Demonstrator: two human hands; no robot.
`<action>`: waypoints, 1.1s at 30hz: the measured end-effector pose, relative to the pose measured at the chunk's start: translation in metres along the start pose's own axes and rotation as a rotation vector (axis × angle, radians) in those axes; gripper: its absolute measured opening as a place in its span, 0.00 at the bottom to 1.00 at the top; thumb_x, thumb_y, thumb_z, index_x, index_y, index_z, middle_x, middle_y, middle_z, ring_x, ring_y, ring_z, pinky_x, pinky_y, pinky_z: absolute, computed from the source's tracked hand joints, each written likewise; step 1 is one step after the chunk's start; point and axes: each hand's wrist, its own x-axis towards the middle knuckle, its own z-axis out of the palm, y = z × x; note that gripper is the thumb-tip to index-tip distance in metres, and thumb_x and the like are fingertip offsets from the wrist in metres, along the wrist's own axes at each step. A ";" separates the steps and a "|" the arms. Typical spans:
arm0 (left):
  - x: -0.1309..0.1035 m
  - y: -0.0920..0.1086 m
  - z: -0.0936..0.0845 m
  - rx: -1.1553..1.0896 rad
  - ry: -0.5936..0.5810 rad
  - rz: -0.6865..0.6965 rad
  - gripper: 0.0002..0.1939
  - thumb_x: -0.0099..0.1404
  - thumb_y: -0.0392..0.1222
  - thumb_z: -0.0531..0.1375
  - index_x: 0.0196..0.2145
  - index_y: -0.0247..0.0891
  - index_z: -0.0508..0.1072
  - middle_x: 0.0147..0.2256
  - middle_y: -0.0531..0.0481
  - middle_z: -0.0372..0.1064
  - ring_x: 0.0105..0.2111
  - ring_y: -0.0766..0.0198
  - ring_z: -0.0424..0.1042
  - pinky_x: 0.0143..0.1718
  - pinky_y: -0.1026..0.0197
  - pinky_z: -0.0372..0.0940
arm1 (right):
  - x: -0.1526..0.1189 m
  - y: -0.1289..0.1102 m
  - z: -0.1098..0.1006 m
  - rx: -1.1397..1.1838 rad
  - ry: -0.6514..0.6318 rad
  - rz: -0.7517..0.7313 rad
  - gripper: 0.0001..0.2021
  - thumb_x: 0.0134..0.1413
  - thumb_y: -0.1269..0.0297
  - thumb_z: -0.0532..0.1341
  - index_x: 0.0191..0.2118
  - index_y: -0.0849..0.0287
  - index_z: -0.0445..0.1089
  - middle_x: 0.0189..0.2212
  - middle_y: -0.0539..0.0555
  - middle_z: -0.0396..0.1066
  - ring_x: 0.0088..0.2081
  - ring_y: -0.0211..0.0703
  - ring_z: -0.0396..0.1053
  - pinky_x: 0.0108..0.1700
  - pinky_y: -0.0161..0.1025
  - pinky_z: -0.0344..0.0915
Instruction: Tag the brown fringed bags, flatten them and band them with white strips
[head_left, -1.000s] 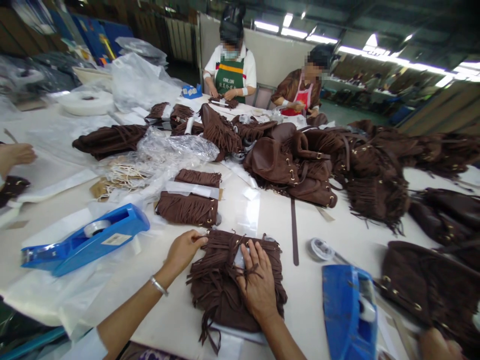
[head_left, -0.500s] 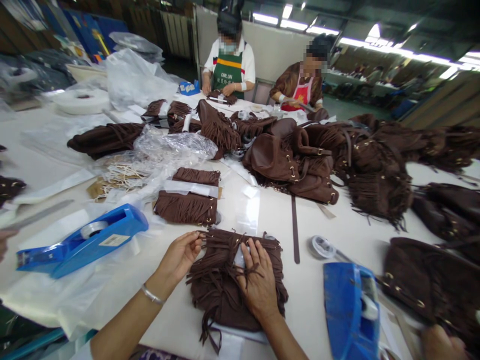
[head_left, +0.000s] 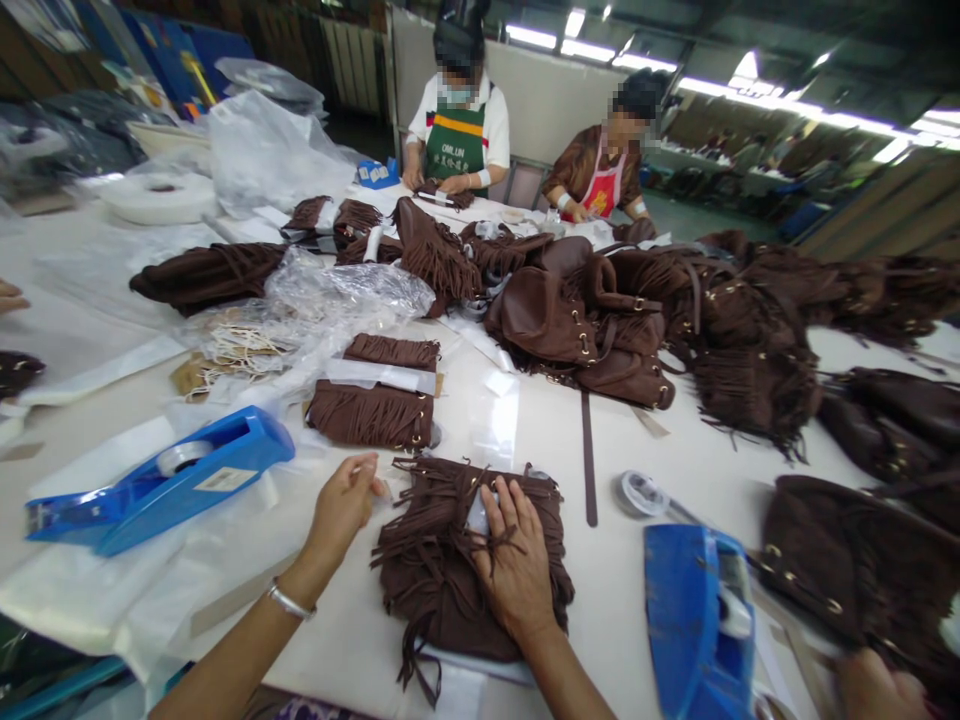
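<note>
A dark brown fringed bag [head_left: 439, 595] lies flat on the table before me, its strands spread over the front and left side. My right hand [head_left: 517, 560] rests flat on its upper right part, fingers stretched out, with a few thin strands around the thumb. Part of a pale sheet shows under that hand's fingertips. Just left of the bag and apart from it, my left hand [head_left: 346, 500] is raised with its fingers curled together. Something small and translucent shows at its fingertips, too indistinct to name.
A blue tape dispenser [head_left: 225, 478] stands at the left, another blue tape dispenser [head_left: 682, 620] at the right. Beyond my hands lie a wrapped fringed bag [head_left: 371, 412], crumpled clear plastic [head_left: 352, 295] and a long bag pile [head_left: 540, 310]. Co-workers' hands show at both side edges.
My left hand has let go of the strands at the bag's upper left corner and moved slightly left. My right hand stays put. A blade-like strip at the far left has gone from view.
</note>
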 end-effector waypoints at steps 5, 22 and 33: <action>0.010 0.001 0.002 0.264 0.050 0.239 0.19 0.62 0.56 0.60 0.46 0.43 0.75 0.39 0.49 0.74 0.30 0.62 0.70 0.29 0.62 0.62 | 0.001 0.000 -0.001 -0.003 0.006 -0.006 0.31 0.62 0.64 0.56 0.69 0.58 0.52 0.71 0.57 0.46 0.71 0.57 0.40 0.68 0.57 0.48; -0.012 0.032 0.016 0.026 -0.153 0.245 0.12 0.61 0.50 0.63 0.29 0.39 0.68 0.31 0.51 0.69 0.21 0.70 0.62 0.21 0.65 0.57 | 0.000 -0.001 -0.003 -0.007 -0.010 -0.006 0.30 0.63 0.63 0.56 0.69 0.59 0.53 0.71 0.58 0.46 0.71 0.57 0.40 0.69 0.57 0.49; 0.012 0.015 0.012 -0.029 -0.153 0.015 0.16 0.57 0.56 0.64 0.28 0.40 0.68 0.14 0.64 0.48 0.11 0.72 0.47 0.13 0.67 0.47 | 0.000 -0.001 -0.002 -0.004 -0.007 -0.012 0.31 0.63 0.64 0.57 0.69 0.59 0.52 0.71 0.58 0.45 0.72 0.57 0.38 0.69 0.58 0.48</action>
